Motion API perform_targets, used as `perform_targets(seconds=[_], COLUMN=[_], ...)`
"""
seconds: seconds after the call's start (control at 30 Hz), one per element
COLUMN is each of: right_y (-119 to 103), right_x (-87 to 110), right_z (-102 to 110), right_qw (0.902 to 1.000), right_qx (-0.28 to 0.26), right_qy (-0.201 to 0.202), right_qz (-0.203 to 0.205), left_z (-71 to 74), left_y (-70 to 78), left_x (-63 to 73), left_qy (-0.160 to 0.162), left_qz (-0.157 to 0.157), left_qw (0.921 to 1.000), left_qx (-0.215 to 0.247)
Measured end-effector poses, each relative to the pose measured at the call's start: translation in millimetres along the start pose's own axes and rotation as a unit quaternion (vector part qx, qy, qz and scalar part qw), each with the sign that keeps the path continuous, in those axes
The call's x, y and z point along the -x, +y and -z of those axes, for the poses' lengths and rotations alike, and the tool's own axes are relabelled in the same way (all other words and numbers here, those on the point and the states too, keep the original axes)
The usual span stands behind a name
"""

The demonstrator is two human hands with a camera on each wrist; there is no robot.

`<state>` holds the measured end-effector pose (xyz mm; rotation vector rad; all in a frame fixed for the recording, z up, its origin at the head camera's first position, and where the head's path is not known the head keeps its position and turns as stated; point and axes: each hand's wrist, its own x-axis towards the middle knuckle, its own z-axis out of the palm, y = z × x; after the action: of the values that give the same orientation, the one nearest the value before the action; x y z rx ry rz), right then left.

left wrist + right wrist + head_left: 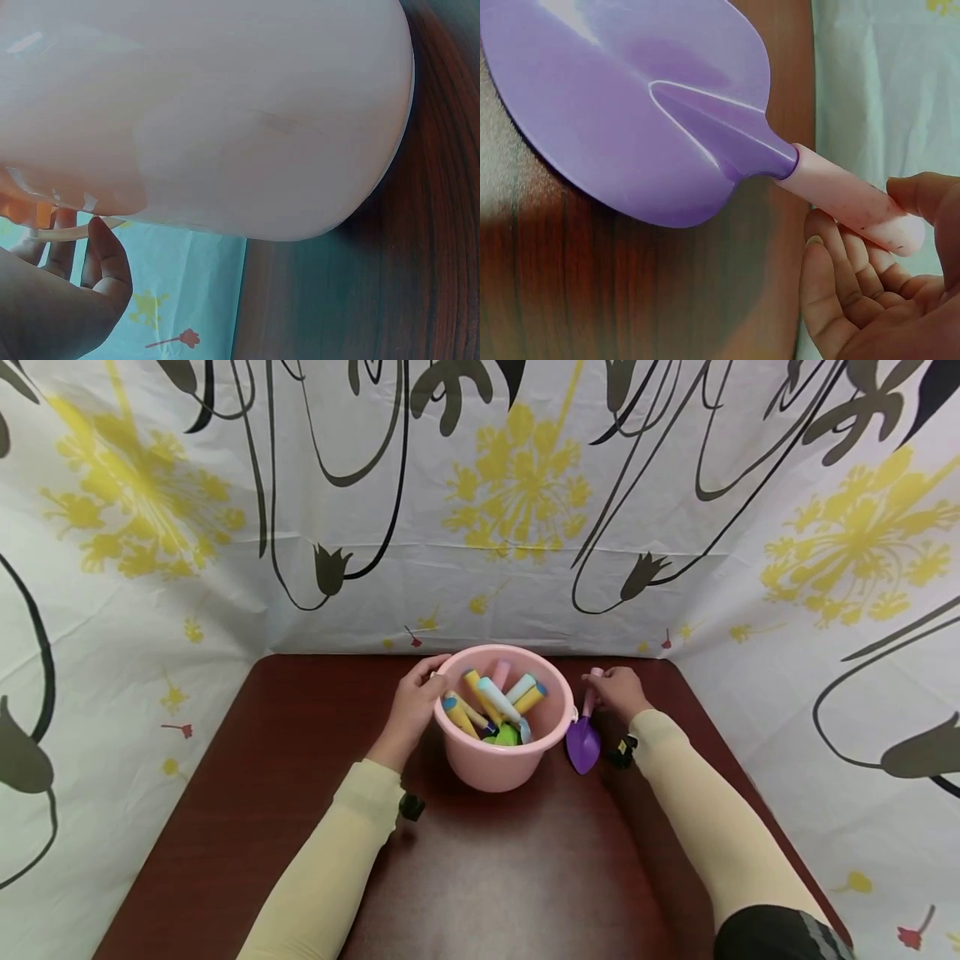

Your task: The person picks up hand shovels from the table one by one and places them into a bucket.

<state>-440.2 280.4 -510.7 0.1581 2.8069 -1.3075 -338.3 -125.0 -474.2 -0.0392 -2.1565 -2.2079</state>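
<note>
A pink bucket (495,770) stands on the table, filled with several toys that have yellow, light-blue and pink handles (497,697), plus a green piece (507,735) low inside. At its left rim my left hand (409,708) holds on; in the left wrist view, its fingers (109,259) curl by the rim and the pale bail (67,234). Right of the bucket, my right hand (622,691) pinches a toy shovel (583,745) by its pink handle (847,196) between thumb and fingers. The purple blade (630,127) points toward the table's near side.
The dark reddish-brown table (510,877) extends toward me and to both sides. A white cloth (525,602) with yellow flowers and dark stems hangs behind the table and along both sides. Each wrist bears a small black device (412,807).
</note>
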Motion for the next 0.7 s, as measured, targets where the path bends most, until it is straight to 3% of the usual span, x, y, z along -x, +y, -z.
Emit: perform_targets(seconds=[0.47,0.7], right_y=[-26.5,-33.7], right_x=[36.0,50.3], right_z=[14.2,22.0], right_qw=[0.9969,0.9964], right_qx=[0.046,0.034], right_qy=[0.041,0.048], right_qz=[0.047,0.062], left_z=[0.1,0.3], left_y=[0.1,0.0], left_x=[0.5,0.5], left_qy=[0.002,0.0], left_qz=[-0.002,-0.006], left_qw=[1.0,1.0], left_qx=[-0.003,-0.006])
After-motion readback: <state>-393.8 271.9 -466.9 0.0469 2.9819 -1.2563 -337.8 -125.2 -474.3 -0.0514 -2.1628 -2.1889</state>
